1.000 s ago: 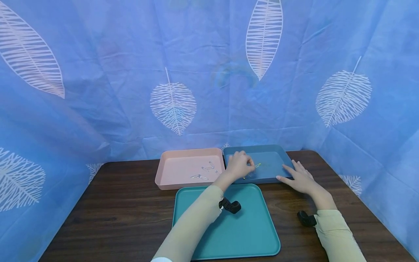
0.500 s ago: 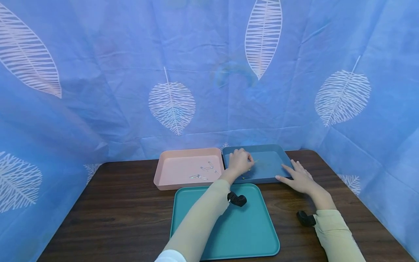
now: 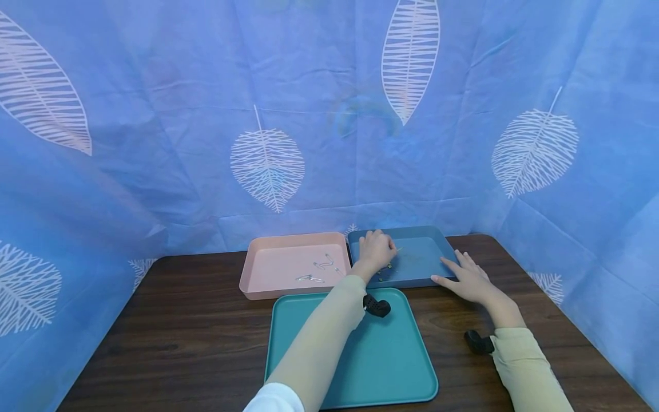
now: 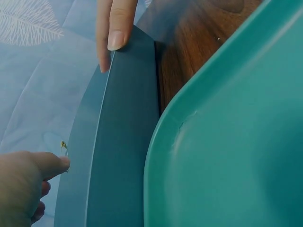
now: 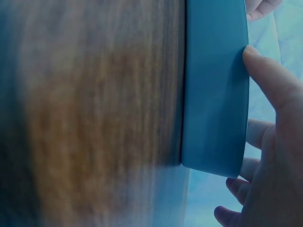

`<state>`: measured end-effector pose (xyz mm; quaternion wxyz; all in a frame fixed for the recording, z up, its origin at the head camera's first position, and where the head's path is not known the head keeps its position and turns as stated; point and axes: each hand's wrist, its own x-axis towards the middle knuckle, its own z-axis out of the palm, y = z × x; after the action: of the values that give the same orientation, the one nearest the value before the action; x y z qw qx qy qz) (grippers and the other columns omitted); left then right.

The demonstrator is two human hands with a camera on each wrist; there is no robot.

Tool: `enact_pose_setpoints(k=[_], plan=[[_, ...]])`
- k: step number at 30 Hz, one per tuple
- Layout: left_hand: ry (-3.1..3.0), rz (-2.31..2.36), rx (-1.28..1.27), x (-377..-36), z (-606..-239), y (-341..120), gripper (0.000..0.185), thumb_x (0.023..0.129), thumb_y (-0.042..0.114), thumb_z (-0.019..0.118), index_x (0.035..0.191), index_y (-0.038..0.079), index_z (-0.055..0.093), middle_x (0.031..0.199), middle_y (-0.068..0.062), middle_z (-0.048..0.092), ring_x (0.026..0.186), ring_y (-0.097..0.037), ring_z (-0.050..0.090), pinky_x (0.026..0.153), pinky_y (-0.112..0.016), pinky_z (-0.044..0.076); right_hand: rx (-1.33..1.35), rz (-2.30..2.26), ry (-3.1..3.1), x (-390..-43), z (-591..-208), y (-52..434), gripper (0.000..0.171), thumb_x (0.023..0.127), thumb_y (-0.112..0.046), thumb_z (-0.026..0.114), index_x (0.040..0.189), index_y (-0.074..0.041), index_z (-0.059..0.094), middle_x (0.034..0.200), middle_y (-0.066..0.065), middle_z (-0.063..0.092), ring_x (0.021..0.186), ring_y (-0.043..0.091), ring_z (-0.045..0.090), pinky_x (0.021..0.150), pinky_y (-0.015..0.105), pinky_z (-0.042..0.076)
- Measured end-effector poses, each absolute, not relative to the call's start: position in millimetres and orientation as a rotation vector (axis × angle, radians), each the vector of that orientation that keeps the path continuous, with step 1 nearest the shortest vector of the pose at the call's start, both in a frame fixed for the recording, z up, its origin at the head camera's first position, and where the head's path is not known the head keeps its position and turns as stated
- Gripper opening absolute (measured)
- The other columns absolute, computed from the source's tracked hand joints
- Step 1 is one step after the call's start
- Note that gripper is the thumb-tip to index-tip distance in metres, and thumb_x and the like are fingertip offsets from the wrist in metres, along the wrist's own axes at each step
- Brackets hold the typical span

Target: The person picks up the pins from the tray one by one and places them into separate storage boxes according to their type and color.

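My left hand (image 3: pixel 376 252) is over the left part of the blue tray (image 3: pixel 424 254). Between thumb and fingertip it pinches a gold safety pin (image 4: pixel 64 149), seen best in the left wrist view, with its head pointing up. A few small gold pins (image 3: pixel 381 276) lie in the blue tray near its front left, partly hidden by that hand. At the tray's front right corner rests my right hand (image 3: pixel 468 280), its fingers spread. The right wrist view shows its thumb (image 5: pixel 265 71) touching the tray's rim.
A pink tray (image 3: pixel 273 269) with several silver safety pins (image 3: pixel 310 278) stands left of the blue one. In front lies a teal tray (image 3: pixel 386 366), crossed by my left sleeve. All stand on a dark wooden table (image 3: pixel 170 337), with a blue leaf-print curtain (image 3: pixel 329 171) behind.
My left hand has moved slightly left and away from me inside the blue tray, still pinching the gold safety pin. The gold pins near it are more exposed. My right hand stays at the corner.
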<state>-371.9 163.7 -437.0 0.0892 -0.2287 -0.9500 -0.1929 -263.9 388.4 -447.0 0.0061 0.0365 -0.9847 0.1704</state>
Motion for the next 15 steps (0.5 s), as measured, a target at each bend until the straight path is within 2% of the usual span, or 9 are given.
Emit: enact_pose_setpoints(k=[15], plan=[[-2.808,-0.596,-0.714,-366.7,-434.6,160.4,0.018,0.093,0.035,0.066,0.076,0.03,0.068,0.095,0.01,0.058,0.086,-0.013,0.044,0.076,-0.031,0.033,0.104,0.538,-3.086,-262.7,-445.8,387.7,0.086,0.091,-0.061,0.054,0.149,0.0,0.035,0.155,0.038,0.01,0.143,0.057,0.007,0.106,0.077,0.01]])
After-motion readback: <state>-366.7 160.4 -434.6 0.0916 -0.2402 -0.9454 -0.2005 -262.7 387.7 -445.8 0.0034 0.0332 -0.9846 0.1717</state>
